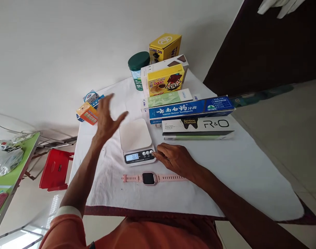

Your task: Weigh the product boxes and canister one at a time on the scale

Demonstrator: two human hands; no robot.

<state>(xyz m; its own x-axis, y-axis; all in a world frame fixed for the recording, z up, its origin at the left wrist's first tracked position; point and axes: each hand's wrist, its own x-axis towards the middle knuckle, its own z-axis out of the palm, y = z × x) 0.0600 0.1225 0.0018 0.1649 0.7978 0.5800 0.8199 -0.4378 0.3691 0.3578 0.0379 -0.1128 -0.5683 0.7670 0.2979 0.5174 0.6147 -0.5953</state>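
A small white kitchen scale [136,140] stands on the white cloth, its display lit and its platform bare. My right hand [173,158] rests beside it, fingers curled, one fingertip pressing a button at the scale's right front corner. My left hand [107,116] hovers open above the cloth to the left of the scale, fingers spread, holding nothing. A pink smartwatch [149,178] lies flat in front of the scale, just below my right hand.
Behind the scale lie toothpaste boxes: blue [191,109], black-and-white [198,126], green [170,98]. Further back stand yellow boxes [165,79] [165,46] and a green-lidded jar [138,67]. Small colourful boxes [88,110] sit far left. A red stool [55,169] and green table [10,173] stand left.
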